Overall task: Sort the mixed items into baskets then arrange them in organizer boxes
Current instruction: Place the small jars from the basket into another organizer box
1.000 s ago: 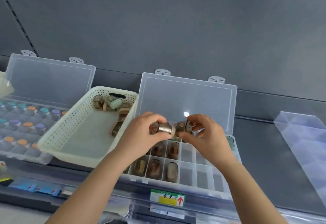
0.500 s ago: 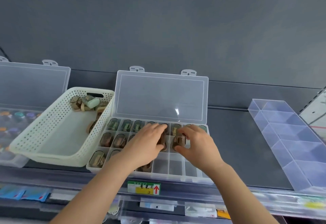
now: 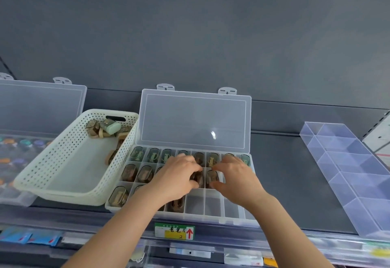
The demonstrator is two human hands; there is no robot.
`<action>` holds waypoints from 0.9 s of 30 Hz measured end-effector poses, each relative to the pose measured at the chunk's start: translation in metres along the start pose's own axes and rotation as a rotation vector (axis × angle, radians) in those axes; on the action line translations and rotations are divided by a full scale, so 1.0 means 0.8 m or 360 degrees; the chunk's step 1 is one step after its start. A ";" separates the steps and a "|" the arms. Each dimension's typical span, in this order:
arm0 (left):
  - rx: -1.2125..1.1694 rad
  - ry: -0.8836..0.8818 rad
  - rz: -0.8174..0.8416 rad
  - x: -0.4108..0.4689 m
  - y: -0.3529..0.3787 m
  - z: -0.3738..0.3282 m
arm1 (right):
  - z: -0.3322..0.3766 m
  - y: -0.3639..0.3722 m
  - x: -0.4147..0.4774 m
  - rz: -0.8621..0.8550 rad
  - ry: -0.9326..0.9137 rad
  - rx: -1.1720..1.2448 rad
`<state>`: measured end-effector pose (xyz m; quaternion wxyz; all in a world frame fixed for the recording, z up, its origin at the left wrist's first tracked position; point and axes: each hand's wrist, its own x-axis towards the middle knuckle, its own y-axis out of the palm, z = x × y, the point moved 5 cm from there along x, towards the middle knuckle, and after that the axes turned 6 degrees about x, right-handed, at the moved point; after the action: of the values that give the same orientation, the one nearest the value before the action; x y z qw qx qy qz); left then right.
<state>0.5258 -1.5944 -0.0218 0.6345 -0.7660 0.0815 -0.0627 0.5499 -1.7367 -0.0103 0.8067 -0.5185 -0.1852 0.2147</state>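
A clear organizer box (image 3: 213, 217) stands open on the shelf, its lid (image 3: 194, 120) leaning back. Small brown-and-clear capsule items fill its back row (image 3: 153, 155) and part of the two nearer rows. My left hand (image 3: 176, 178) pinches one capsule (image 3: 198, 178) down in a middle-row compartment. My right hand (image 3: 237, 180) holds a second capsule (image 3: 211, 177) in the compartment just to the right. A white perforated basket (image 3: 63, 191) sits left of the box, with a few more capsules and a pale green one (image 3: 113, 128) in its far corner.
Another open organizer box (image 3: 40, 103) with coloured-cap items (image 3: 25, 143) is at far left, partly under the basket. A clear bluish divider tray (image 3: 354, 170) lies at right on the dark shelf. A green-yellow price label (image 3: 174, 230) marks the shelf's front edge.
Both hands came down from in front of the lid, each with a capsule, into the box's middle row. The camera view shifted right.
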 end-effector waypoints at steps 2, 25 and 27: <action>0.0004 -0.0005 0.0006 -0.001 0.001 0.000 | 0.002 0.001 0.000 0.0012 0.0005 -0.0013; 0.0365 -0.0667 -0.0222 -0.092 -0.098 0.199 | 0.184 0.022 0.106 0.0014 -0.0532 0.0079; 0.0456 -0.0748 -0.0094 -0.096 -0.096 0.236 | 0.215 0.036 0.127 0.0068 -0.0575 0.0039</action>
<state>0.4920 -1.3831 0.0189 0.7359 -0.6640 -0.0998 0.0874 0.5406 -1.5412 0.0392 0.7619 -0.4655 -0.3134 0.3236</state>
